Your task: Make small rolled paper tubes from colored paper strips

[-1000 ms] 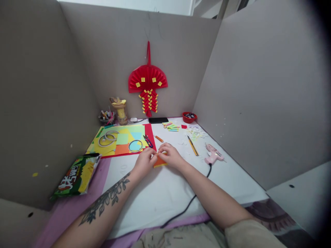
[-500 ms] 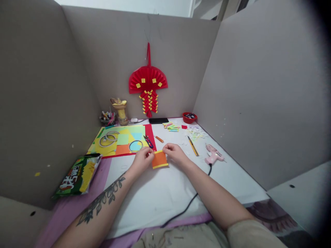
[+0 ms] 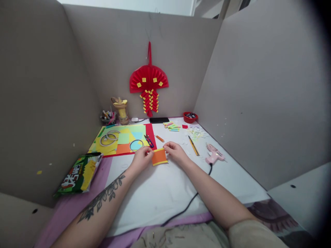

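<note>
An orange paper piece (image 3: pixel 159 157) with yellow strips along its far and near edges is held up between my two hands over the white table cover. My left hand (image 3: pixel 143 157) pinches its far left corner. The far right corner is pinched by my right hand (image 3: pixel 175 151). Just beyond lies a small rolled orange paper tube (image 3: pixel 160 138). Thread snips (image 3: pixel 149 141) with dark blue handles rest beside my left hand, at the edge of a red sheet (image 3: pixel 150 132).
Right of my hands lie a yellow craft knife (image 3: pixel 193 146) and a pink glue gun (image 3: pixel 215 154), its black cord running toward me. Coloured sheets (image 3: pixel 123 138) with rings are at left, near a green packet (image 3: pixel 79 174). A red bowl (image 3: pixel 190 117) stands behind paper scraps.
The orange paper has tilted slightly and risen a little in the view. Both hands keep their pinch on its far corners. The whole view has shifted marginally.
</note>
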Demonstrator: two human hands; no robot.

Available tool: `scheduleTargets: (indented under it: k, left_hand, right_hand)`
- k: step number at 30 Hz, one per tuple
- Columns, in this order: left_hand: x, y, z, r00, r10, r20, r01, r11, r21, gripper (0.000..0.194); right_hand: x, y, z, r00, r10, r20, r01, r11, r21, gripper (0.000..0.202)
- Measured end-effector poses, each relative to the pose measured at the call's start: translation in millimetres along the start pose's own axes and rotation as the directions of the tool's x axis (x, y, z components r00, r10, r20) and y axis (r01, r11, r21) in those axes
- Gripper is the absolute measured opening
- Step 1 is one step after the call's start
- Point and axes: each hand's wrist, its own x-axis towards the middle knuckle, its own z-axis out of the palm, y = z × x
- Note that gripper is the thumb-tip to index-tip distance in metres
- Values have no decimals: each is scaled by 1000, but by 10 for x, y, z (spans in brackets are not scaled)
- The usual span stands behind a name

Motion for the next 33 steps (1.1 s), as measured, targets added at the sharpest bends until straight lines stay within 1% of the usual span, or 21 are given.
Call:
scheduleTargets:
  k: [4, 10, 16, 22, 26, 27, 28, 30, 31, 32, 33]
  left_hand:
    - [-8, 25, -4, 1000, -4, 17, 4, 1000, -13, 17]
    - [-6, 25, 6, 1000, -18, 11, 18, 1000, 4, 15]
    - [-1, 7, -4, 1000, -18, 5, 18, 999, 42, 13]
    - [3, -29, 1, 1000, -6, 18, 4, 997, 77, 14]
    - [8, -82, 14, 999, 5, 49, -10, 995, 94, 13]
    - [9, -93, 14, 998, 10, 57, -15, 995, 96, 13]
    - [11, -103, 14, 998, 13, 63, -19, 995, 99, 12]
    - [15, -121, 13, 998, 14, 66, -21, 994, 108, 12]
    - [17, -129, 14, 998, 10, 65, -17, 994, 112, 11]
    - [18, -137, 16, 998, 4, 63, -11, 993, 115, 11]
    - [18, -145, 21, 998, -3, 64, -4, 993, 116, 11]
  right_hand:
    - [-9, 7, 12, 999, -12, 44, 11, 1000, 19, 20]
    - [-5, 33, 20, 1000, 8, 26, -9, 999, 37, 19]
    - [-1, 48, 31, 999, 17, 36, -19, 998, 66, 20]
    - [-35, 39, 23, 999, 23, 34, -25, 999, 46, 18]
    - [-15, 70, 17, 998, 41, 48, -42, 999, 7, 20]
    - [0, 72, 19, 998, 44, 38, -44, 999, -1, 20]
    - [10, 58, 25, 999, 37, -4, -37, 999, -7, 20]
    - [-14, -54, 56, 985, -9, -171, 9, 1000, -3, 23]
    - [-67, -165, 86, 965, -34, -261, 39, 999, 13, 24]
    - [-157, -314, 129, 949, -49, -310, 67, 997, 46, 25]
    - [-286, -496, 184, 957, -31, -287, 66, 992, 111, 25]
